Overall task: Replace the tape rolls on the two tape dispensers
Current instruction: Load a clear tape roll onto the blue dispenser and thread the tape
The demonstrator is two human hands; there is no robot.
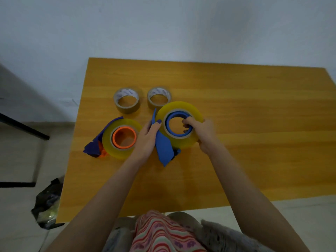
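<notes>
Two tape dispensers lie on the wooden table. The blue dispenser carries a big yellow tape roll. My left hand grips the blue dispenser's frame at its left side. My right hand holds that yellow roll, fingers hooked inside the blue hub and palm on the outer rim. The other dispenser, dark blue with an orange hub, lies to the left with its own yellow roll on it. Two smaller brownish tape rolls stand behind them.
The table's left edge drops to a tiled floor, where a dark bag lies. A black table leg stands at the far left. A pale wall runs behind the table. My lap in striped fabric is at the table's near edge.
</notes>
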